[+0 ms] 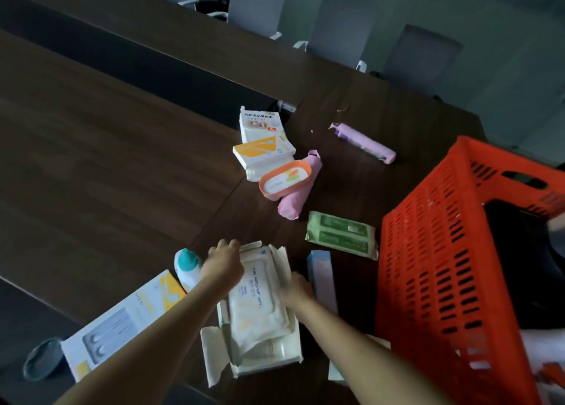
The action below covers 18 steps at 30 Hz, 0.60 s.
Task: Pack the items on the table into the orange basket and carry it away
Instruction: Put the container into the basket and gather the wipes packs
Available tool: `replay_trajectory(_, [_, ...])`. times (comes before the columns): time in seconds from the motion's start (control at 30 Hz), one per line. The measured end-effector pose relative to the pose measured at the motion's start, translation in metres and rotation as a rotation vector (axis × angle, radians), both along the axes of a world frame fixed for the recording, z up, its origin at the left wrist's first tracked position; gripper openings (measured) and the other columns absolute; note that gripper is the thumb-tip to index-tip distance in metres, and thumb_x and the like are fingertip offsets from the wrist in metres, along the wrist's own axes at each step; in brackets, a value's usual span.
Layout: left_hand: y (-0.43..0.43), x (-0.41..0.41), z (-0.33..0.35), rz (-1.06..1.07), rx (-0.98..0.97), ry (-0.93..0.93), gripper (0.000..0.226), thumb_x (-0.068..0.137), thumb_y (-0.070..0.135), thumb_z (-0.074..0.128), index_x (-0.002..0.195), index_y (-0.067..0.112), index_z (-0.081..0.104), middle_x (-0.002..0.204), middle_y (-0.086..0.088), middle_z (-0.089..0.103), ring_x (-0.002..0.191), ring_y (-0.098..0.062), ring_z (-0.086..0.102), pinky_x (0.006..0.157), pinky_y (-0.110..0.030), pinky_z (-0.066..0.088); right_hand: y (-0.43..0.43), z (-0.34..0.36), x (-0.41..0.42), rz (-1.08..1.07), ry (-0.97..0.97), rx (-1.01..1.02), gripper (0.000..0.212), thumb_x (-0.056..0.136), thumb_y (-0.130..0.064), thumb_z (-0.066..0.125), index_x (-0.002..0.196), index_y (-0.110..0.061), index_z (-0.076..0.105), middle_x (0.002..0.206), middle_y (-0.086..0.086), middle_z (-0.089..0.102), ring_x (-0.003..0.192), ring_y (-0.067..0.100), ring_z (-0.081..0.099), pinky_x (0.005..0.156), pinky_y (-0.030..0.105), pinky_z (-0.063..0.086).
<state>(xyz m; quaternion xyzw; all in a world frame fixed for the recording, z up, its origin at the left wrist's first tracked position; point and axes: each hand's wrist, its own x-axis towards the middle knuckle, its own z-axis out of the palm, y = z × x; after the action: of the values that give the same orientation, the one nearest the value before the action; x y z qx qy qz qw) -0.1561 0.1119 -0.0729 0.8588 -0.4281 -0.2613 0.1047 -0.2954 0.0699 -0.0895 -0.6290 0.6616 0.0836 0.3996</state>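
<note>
An open white carton of wet wipes (260, 316) lies near the table's front edge. My left hand (224, 262) grips its far left corner, and my right hand (298, 287) holds its right side. The orange basket (434, 267) stands at the right, tilted, with dark contents inside. Scattered on the table are a green wipes pack (342, 235), a pale blue box (322, 277), a white bottle with a teal cap (187, 267), a white and yellow box (122, 319), an orange oval tub (286, 178), a pink roll (301, 187), a pink tube (363, 143) and two stacked white boxes (264, 141).
The dark wooden table (107, 160) stretches left and back. A grey round lid (42, 358) lies at the lower left. Grey chairs (339, 25) line the far side. A white paper (336, 371) sits under my right forearm.
</note>
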Motion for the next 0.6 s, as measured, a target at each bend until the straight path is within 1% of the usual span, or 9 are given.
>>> replay_trajectory(0.1, [-0.003,-0.006,-0.002,0.003,-0.033,0.007,0.047,0.084,-0.001,0.041,0.128,0.013,0.051,0.124,-0.013,0.051,0.119,-0.033,0.049,0.096,-0.042,0.047,-0.001,0.000,-0.003,-0.001,-0.032,0.000,0.036,0.091,-0.016,0.047,0.125,-0.008,0.053,0.129,0.012,0.059,0.119,0.029,0.057,0.089,0.029,0.047])
replay_trajectory(0.13, [-0.005,-0.009,-0.002,-0.006,-0.052,-0.004,0.046,0.083,0.000,0.041,0.125,0.014,0.054,0.122,-0.013,0.053,0.118,-0.033,0.051,0.094,-0.041,0.048,-0.004,0.001,-0.005,-0.018,-0.042,0.010,0.037,0.090,-0.012,0.047,0.126,-0.008,0.053,0.128,0.013,0.059,0.118,0.029,0.057,0.086,0.029,0.048])
replay_trajectory(0.2, [-0.009,-0.014,-0.001,-0.015,-0.094,-0.015,0.043,0.083,0.001,0.042,0.119,0.016,0.059,0.117,-0.011,0.057,0.114,-0.031,0.054,0.087,-0.039,0.049,-0.011,0.004,-0.009,-0.049,-0.050,0.027,0.039,0.090,-0.006,0.045,0.127,-0.009,0.055,0.126,0.013,0.061,0.115,0.029,0.059,0.074,0.027,0.047])
replay_trajectory(0.27, [-0.014,-0.018,0.001,-0.025,-0.132,-0.014,0.035,0.085,0.006,0.043,0.110,0.017,0.065,0.110,-0.009,0.061,0.106,-0.029,0.059,0.079,-0.036,0.049,-0.020,0.005,-0.016,-0.068,-0.064,0.031,0.040,0.091,-0.002,0.043,0.128,-0.007,0.055,0.125,0.014,0.061,0.114,0.029,0.060,0.070,0.025,0.043])
replay_trajectory(0.33, [-0.022,-0.022,0.006,-0.035,-0.146,-0.009,0.029,0.085,0.009,0.045,0.100,0.017,0.069,0.105,-0.009,0.067,0.098,-0.028,0.064,0.073,-0.033,0.050,-0.026,0.012,-0.023,-0.086,-0.063,0.039,0.040,0.091,0.002,0.042,0.129,-0.003,0.052,0.126,0.016,0.059,0.116,0.030,0.058,0.075,0.027,0.047])
replay_trajectory(0.4, [-0.032,-0.028,0.012,-0.035,-0.154,0.020,0.027,0.084,0.008,0.047,0.097,0.014,0.070,0.100,-0.010,0.070,0.093,-0.030,0.066,0.067,-0.029,0.046,-0.035,0.014,-0.035,-0.126,-0.122,0.066,0.043,0.088,0.005,0.044,0.130,0.000,0.051,0.127,0.018,0.058,0.116,0.031,0.058,0.089,0.032,0.051])
replay_trajectory(0.47, [-0.041,-0.035,0.020,-0.038,-0.167,0.040,0.030,0.082,0.004,0.046,0.098,0.015,0.070,0.100,-0.010,0.070,0.092,-0.031,0.066,0.066,-0.027,0.043,-0.042,0.021,-0.046,-0.127,-0.141,0.086,0.040,0.087,0.006,0.047,0.126,0.001,0.054,0.126,0.020,0.059,0.112,0.029,0.060,0.086,0.033,0.050])
replay_trajectory(0.53, [-0.051,-0.039,0.029,-0.049,-0.182,0.043,0.034,0.082,0.003,0.044,0.098,0.017,0.070,0.100,-0.011,0.070,0.092,-0.031,0.066,0.068,-0.029,0.045,-0.052,0.029,-0.053,-0.106,-0.134,0.079,0.038,0.087,0.003,0.050,0.124,0.002,0.057,0.124,0.020,0.061,0.105,0.025,0.061,0.081,0.032,0.050])
replay_trajectory(0.6, [-0.064,-0.041,0.041,-0.058,-0.208,0.055,0.028,0.084,0.006,0.045,0.095,0.014,0.070,0.097,-0.012,0.070,0.091,-0.031,0.066,0.069,-0.031,0.048,-0.064,0.045,-0.059,-0.141,-0.173,0.076,0.039,0.086,0.003,0.048,0.124,0.000,0.057,0.124,0.021,0.060,0.109,0.030,0.061,0.076,0.033,0.048])
